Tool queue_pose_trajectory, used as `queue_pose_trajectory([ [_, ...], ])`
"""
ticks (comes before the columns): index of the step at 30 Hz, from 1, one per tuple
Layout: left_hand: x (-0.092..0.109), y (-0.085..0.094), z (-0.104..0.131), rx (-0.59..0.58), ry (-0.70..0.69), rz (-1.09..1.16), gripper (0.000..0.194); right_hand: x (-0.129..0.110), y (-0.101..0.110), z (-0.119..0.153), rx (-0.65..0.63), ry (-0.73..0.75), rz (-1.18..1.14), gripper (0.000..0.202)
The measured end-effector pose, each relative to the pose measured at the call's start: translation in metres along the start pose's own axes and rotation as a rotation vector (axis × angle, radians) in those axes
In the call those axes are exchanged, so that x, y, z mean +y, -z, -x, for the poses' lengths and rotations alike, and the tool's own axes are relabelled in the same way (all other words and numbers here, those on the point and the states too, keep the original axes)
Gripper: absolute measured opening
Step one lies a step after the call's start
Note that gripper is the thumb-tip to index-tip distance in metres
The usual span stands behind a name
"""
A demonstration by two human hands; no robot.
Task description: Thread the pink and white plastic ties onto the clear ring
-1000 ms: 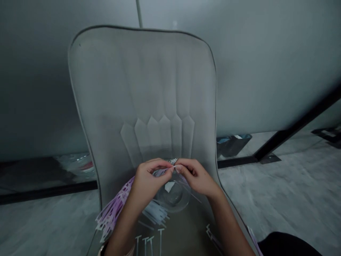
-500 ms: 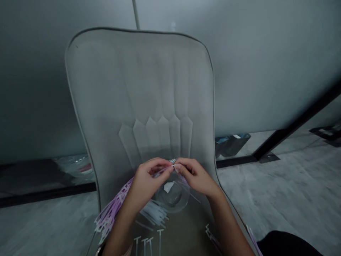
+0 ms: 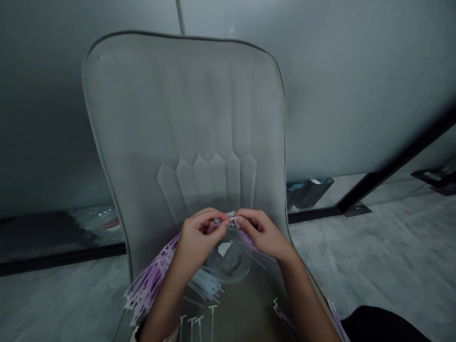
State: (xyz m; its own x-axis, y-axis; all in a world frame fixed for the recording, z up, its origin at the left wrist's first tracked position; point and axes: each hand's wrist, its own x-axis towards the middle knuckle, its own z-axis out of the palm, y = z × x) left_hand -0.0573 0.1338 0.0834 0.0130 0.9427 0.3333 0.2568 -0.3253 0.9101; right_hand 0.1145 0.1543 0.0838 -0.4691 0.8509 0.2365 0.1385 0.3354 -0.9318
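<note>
My left hand and my right hand meet above a chair seat, fingertips pinched on a small white piece between them. Its full shape is hidden by the fingers. Just below them sits a clear round dish with a white scrap in it. A bundle of purple strips with white ends lies beside my left forearm. White strips are piled between that forearm and the dish. Several T-ended white sticks lie nearer the front.
The grey padded chair back rises behind the hands. A dark bin stands beyond the chair at right, near a black metal bar. Clear plastic wrapping is at left. More purple strips lie by my right forearm.
The fingertips have shifted slightly, and more of the white piece shows between them. The view has moved a little. Both hands remain together above the dish.
</note>
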Motion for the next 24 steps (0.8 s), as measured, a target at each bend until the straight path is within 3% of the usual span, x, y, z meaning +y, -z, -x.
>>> queue_pose_trajectory([
  [24, 0.0028, 0.0059, 0.0025, -0.061, 0.009, -0.082, 0.008, 0.0056, 0.0004, 0.0022, -0.068, -0.005, 0.065, 0.032],
])
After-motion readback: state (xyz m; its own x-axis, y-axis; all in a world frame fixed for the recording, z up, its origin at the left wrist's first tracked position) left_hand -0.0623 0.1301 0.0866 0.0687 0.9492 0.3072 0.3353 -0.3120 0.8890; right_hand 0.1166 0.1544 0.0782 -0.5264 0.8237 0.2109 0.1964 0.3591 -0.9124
